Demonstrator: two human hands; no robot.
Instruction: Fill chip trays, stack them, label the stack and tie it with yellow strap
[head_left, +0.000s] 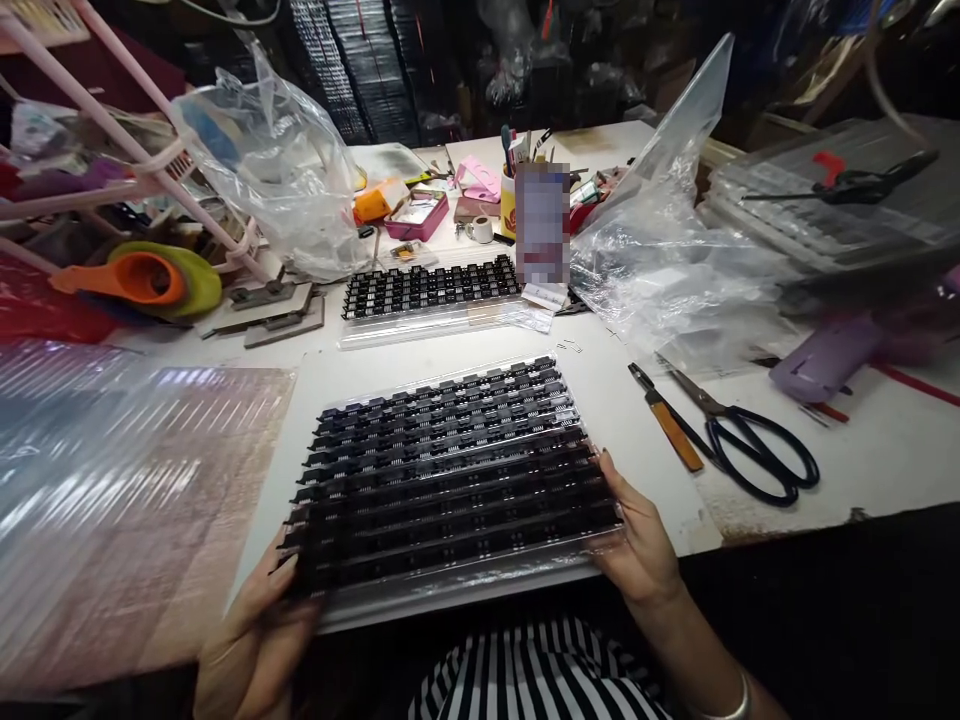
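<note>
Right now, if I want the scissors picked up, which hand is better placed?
Probably the right hand: the scissors lie on its side of the table. The left hand holds the tray's opposite edge, farther away. Both hands are occupied.

From above the black-and-white striped garment (536, 675), one head-worn camera faced forward and down, near the clear rectangular plastic tray (510, 570).

From my feed I can't make out the fingers of the motion-blurred left hand (259, 625) or right hand (641, 540) under the clear plastic tray of black strips (480, 575), the left edge crops the pink plastic rack (146, 175), and an upright rectangular item (543, 225) is pixelated.
</note>
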